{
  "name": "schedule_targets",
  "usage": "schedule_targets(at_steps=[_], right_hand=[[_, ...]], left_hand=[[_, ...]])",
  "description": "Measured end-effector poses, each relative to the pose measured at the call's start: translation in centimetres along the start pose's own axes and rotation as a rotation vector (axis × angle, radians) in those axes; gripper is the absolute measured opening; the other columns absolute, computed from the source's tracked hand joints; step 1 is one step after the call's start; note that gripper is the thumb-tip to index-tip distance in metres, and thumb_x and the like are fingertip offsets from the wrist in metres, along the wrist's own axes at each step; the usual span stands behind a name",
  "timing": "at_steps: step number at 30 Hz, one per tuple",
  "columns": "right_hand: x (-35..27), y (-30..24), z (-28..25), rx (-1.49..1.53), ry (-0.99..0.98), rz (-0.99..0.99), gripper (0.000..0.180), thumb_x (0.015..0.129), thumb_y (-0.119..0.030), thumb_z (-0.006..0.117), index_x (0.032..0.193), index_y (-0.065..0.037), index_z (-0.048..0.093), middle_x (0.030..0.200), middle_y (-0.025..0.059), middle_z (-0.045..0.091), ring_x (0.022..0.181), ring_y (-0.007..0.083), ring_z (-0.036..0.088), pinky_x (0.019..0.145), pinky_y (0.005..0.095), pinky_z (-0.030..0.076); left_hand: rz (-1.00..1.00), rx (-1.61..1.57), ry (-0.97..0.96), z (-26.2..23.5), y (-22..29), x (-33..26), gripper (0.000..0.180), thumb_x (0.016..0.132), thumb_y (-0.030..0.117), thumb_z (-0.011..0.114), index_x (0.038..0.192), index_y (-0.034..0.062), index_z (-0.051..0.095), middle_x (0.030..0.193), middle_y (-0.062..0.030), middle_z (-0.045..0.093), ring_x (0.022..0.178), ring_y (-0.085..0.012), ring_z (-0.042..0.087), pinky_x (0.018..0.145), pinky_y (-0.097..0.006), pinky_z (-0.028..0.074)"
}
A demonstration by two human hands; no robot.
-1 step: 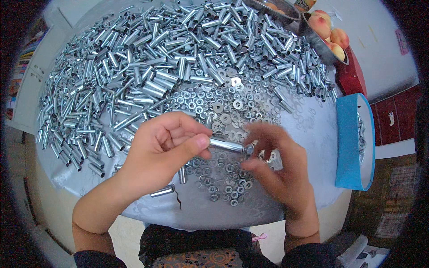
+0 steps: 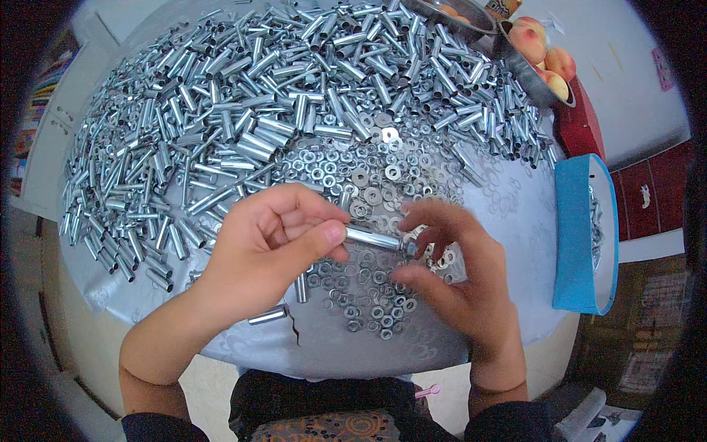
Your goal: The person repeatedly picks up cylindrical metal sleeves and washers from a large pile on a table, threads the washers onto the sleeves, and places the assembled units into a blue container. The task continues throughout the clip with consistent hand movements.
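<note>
My left hand (image 2: pixel 283 247) is closed, pinching a shiny expansion bolt (image 2: pixel 374 239) by its sleeve between thumb and fingers. The bolt lies nearly level above the table, its nut end (image 2: pixel 407 248) pointing right. Around that end my right hand (image 2: pixel 456 265) is curved with thumb and fingers apart, gripping nothing I can see. Beneath both hands are loose washers (image 2: pixel 373 196) and nuts (image 2: pixel 387 321). One metal sleeve (image 2: pixel 300 288) sits just below my left hand, and another sleeve (image 2: pixel 267 316) lies nearer the front edge.
A large heap of metal sleeves (image 2: pixel 254 140) covers the far and left table. On the right stands a blue box (image 2: pixel 574 236) with metal parts inside. Peaches (image 2: pixel 529 40) fill a dark bowl (image 2: pixel 519 70) at the back right. A dark crack-like tear (image 2: pixel 293 325) marks the tablecloth (image 2: pixel 508 202).
The fingers of my right hand have shifted slightly around the bolt's nut end, the thumb a little lower left. My left hand and the bolt look almost unmoved.
</note>
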State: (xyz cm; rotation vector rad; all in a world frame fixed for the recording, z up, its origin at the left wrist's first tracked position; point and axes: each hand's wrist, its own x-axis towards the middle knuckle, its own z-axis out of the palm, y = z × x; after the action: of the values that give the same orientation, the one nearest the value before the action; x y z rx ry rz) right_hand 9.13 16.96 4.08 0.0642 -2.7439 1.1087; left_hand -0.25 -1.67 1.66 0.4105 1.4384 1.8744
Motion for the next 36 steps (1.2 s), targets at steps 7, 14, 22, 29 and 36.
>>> schedule_targets(at_steps=[7,14,22,29,36], right_hand=[[0.3,0.4,0.6,-0.019,0.055,-0.068,0.02,0.074,-0.023,0.064,0.086,-0.008,0.06,0.072,0.01,0.06,0.065,0.0271,0.058,0.058,0.0355,0.046],[0.3,0.1,0.0,-0.096,-0.05,-0.01,0.028,0.074,-0.029,0.064,0.091,-0.008,0.057,0.075,0.0086,0.06,0.067,0.0289,0.058,0.057,0.0381,0.045],[0.1,1.3,-0.1,-0.332,-0.149,-0.22,0.03,0.072,-0.03,0.065,0.091,-0.007,0.055,0.075,0.0085,0.058,0.068,0.029,0.058,0.058,0.0381,0.044],[0.2,1.1,0.0,-0.206,-0.106,-0.177,0.025,0.074,-0.028,0.063,0.086,-0.008,0.055,0.074,0.0081,0.057,0.066,0.0273,0.057,0.057,0.0383,0.043],[0.3,0.6,-0.2,-0.181,-0.208,-0.167,0.026,0.076,-0.028,0.061,0.089,-0.007,0.055,0.077,0.0103,0.057,0.066,0.029,0.056,0.056,0.0387,0.043]], left_hand=[[0.046,0.044,0.03,0.2,-0.5,0.1,0.01,0.084,0.007,0.054,0.089,-0.0009,0.054,0.077,-0.0067,0.06,0.069,-0.0117,0.059,0.065,-0.023,0.046],[0.013,0.023,-0.01,-0.1,-0.2,0.1,0.013,0.083,0.003,0.054,0.094,-0.0045,0.052,0.085,-0.0084,0.059,0.076,-0.0133,0.06,0.071,-0.023,0.048],[-0.006,0.026,-0.019,0.0,-0.2,0.0,0.013,0.084,0.003,0.054,0.094,-0.0045,0.052,0.086,-0.0088,0.059,0.076,-0.0134,0.059,0.07,-0.024,0.048],[-0.011,0.08,-0.036,0.1,-0.2,0.0,0.012,0.084,0.003,0.053,0.093,-0.0045,0.052,0.084,-0.0085,0.059,0.076,-0.013,0.059,0.07,-0.024,0.048],[-0.005,0.043,-0.036,0.1,-0.2,0.0,0.011,0.084,0.002,0.053,0.093,-0.0044,0.052,0.083,-0.009,0.059,0.076,-0.0123,0.059,0.07,-0.023,0.047]])
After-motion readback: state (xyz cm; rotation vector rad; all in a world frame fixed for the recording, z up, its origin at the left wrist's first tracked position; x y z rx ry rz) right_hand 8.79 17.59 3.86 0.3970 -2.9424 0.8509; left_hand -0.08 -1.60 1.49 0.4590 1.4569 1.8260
